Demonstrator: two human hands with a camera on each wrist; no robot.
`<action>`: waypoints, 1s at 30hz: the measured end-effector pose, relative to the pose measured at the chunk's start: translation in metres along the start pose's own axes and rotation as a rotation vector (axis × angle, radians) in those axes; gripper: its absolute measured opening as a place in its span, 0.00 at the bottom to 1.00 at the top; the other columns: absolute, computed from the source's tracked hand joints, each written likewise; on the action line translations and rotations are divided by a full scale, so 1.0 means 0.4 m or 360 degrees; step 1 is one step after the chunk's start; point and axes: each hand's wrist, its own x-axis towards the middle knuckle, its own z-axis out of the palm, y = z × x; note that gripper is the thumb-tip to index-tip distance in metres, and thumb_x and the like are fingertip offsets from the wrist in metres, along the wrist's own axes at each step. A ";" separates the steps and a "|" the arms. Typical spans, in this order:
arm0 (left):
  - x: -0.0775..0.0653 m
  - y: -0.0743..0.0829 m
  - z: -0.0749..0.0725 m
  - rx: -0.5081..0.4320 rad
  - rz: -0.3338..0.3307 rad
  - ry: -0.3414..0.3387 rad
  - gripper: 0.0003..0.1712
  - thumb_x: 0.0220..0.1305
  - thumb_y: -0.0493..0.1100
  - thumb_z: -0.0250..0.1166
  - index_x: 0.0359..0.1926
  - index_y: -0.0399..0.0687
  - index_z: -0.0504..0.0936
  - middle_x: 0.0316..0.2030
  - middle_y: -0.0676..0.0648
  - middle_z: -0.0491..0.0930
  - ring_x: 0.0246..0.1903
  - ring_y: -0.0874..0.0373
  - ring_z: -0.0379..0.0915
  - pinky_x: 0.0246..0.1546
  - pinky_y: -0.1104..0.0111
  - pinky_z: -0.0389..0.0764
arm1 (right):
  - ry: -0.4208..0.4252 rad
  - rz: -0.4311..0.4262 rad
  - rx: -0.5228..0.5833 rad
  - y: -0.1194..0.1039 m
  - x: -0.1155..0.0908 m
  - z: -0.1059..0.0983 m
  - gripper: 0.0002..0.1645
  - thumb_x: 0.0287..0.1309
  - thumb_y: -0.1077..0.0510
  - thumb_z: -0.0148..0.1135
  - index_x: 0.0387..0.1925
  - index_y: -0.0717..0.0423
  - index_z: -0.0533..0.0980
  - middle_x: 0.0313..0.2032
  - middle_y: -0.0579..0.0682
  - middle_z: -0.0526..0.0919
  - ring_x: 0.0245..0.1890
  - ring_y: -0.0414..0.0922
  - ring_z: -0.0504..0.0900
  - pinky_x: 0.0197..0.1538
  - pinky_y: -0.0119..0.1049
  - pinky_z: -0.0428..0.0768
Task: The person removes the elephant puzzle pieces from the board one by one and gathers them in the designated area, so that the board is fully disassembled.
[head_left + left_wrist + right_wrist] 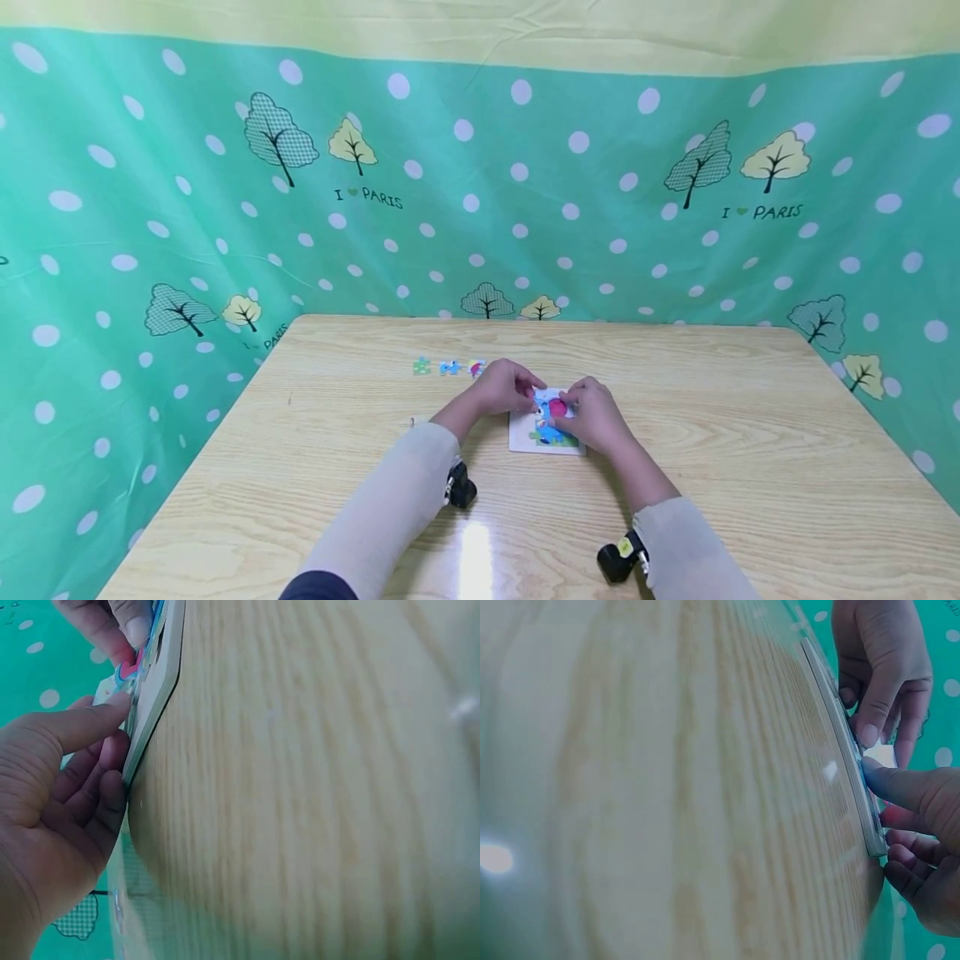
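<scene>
A small jigsaw puzzle board (pixel 524 442) with a pale frame lies on the table, partly filled with pieces showing a blue cartoon figure (pixel 552 432) and a red round shape. At the board's upper left, my left hand (pixel 501 388) pinches a puzzle piece (pixel 883 755) between thumb and fingers. From the right side my right hand (pixel 596 417) reaches over the board. Its thumb (pixel 900 784) and fingertips rest on the pieces in place. Both hands cover part of the picture.
Beyond the board, to the left, lie several loose puzzle pieces: a green one (pixel 422 366), a blue one (pixel 450 367) and one with red (pixel 476 367), beside my left hand. A patterned green cloth (pixel 525 192) hangs behind the wooden table (pixel 337 467).
</scene>
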 end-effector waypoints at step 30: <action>-0.074 -0.057 -0.053 -0.0600 -0.0103 0.0119 0.15 0.62 0.34 0.75 0.51 0.44 0.89 0.39 0.47 0.83 0.39 0.57 0.78 0.41 0.68 0.84 | 0.0020 0.0050 0.0007 -0.004 -0.003 0.009 0.28 0.58 0.57 0.78 0.55 0.70 0.82 0.52 0.59 0.76 0.52 0.55 0.75 0.59 0.50 0.78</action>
